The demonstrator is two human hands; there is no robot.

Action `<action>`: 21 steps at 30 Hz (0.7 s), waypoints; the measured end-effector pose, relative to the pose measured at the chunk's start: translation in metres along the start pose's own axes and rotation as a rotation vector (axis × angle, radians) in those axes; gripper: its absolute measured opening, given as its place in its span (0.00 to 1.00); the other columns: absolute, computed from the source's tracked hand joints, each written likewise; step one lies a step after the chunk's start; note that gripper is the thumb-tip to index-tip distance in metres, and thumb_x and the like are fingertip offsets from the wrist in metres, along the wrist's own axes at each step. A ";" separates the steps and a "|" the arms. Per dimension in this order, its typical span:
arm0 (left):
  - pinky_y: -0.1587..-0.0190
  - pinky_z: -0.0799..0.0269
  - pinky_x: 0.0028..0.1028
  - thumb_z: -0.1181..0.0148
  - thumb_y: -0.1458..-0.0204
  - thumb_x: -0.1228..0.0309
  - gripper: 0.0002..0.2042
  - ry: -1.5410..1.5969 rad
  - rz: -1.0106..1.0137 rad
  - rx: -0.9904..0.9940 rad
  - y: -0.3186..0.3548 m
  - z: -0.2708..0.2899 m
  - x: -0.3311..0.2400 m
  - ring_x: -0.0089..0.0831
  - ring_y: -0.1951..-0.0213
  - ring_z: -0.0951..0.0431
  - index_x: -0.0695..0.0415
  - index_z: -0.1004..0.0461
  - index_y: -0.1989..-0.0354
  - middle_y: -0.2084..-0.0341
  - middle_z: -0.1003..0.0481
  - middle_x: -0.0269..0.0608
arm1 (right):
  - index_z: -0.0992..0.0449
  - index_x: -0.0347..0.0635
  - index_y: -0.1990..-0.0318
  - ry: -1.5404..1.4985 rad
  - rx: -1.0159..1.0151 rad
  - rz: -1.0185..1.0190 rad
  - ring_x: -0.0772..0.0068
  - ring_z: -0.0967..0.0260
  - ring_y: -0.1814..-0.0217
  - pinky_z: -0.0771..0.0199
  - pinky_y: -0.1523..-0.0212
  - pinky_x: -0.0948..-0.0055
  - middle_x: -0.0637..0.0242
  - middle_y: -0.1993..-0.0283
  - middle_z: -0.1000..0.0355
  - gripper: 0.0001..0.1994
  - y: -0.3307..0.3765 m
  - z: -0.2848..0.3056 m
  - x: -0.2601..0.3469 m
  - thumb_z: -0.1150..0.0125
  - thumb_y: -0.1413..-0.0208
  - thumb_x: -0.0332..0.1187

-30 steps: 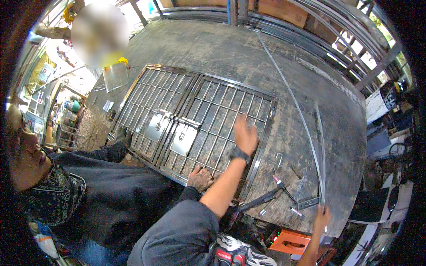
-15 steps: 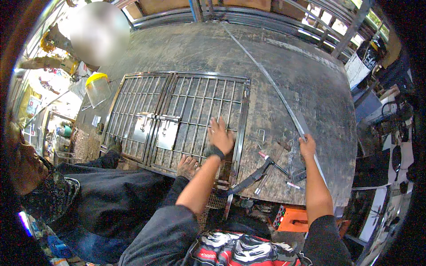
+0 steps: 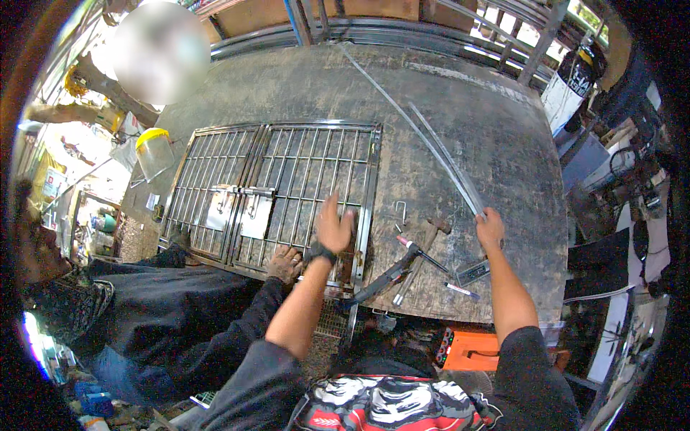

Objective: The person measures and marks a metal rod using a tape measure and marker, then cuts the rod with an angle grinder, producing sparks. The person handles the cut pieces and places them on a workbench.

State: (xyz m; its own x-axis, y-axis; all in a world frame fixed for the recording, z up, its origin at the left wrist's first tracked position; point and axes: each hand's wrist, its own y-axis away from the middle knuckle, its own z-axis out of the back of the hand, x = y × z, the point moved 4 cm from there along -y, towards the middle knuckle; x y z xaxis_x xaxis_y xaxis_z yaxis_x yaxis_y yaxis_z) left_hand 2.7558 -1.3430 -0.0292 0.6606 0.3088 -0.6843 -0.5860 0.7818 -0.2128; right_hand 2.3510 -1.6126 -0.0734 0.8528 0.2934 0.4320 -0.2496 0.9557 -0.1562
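My right hand [image 3: 490,230] is closed around the near end of thin, long metal strips. One long strip [image 3: 384,92] runs to the far edge of the worktable; a shorter strip [image 3: 438,140] lies beside it, and both meet near my fist. My left hand [image 3: 333,228], with a dark wristband, is over the right panel of a barred metal double gate [image 3: 373,187]. Its fingers are outstretched and hold nothing; whether it touches the bars is unclear. Another person's hand [image 3: 285,263] rests on the gate's near edge. Latch plates [image 3: 256,215] sit at the gate's middle.
Between my arms lie a hammer [image 3: 437,228], a welding torch [image 3: 392,276] with a pink tip, a marker [image 3: 461,290], a dark rectangular object [image 3: 473,274] and a bent metal rod [image 3: 400,213]. A yellow-topped face shield [image 3: 154,154] is at left. Below is an orange machine [image 3: 471,348].
The shorter strip now shows beyond my right hand; before, a length ran back beneath my right forearm. My left hand has shifted slightly over the gate. The whole view has moved a little.
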 end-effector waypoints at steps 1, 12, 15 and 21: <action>0.31 0.45 0.45 0.43 0.41 0.65 0.29 0.097 -0.061 -0.051 0.027 0.004 -0.022 0.57 0.33 0.38 0.64 0.40 0.33 0.36 0.37 0.64 | 0.24 0.41 0.52 0.013 -0.007 0.012 0.43 0.29 0.47 0.28 0.48 0.50 0.51 0.52 0.26 0.17 -0.002 -0.005 -0.007 0.34 0.46 0.40; 0.42 0.30 0.38 0.43 0.41 0.72 0.24 0.057 0.261 0.173 0.326 0.114 -0.102 0.51 0.40 0.29 0.57 0.34 0.35 0.42 0.30 0.56 | 0.25 0.56 0.46 0.491 0.167 -0.069 0.52 0.27 0.45 0.24 0.49 0.49 0.64 0.47 0.28 0.22 -0.014 -0.038 -0.010 0.32 0.48 0.48; 0.45 0.27 0.39 0.43 0.41 0.71 0.23 -0.053 0.368 0.088 0.379 0.128 -0.083 0.52 0.44 0.26 0.54 0.33 0.35 0.44 0.29 0.55 | 0.25 0.56 0.44 0.467 0.160 -0.135 0.54 0.27 0.45 0.24 0.49 0.49 0.62 0.47 0.28 0.24 -0.009 -0.029 -0.020 0.32 0.48 0.48; 0.50 0.26 0.40 0.42 0.42 0.67 0.22 -0.064 0.752 0.053 0.501 0.122 -0.049 0.51 0.51 0.22 0.57 0.31 0.39 0.50 0.26 0.55 | 0.25 0.47 0.47 0.572 0.094 -0.088 0.47 0.27 0.45 0.23 0.51 0.46 0.54 0.45 0.27 0.24 -0.005 -0.012 -0.015 0.37 0.44 0.52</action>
State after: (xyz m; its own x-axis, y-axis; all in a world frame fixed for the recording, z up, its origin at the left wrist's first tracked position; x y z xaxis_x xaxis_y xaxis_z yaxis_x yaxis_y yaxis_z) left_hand 2.4876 -0.9004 -0.0173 0.1185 0.7992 -0.5893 -0.8672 0.3723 0.3306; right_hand 2.3447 -1.6224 -0.0901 0.9777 0.1774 -0.1126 -0.1840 0.9816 -0.0510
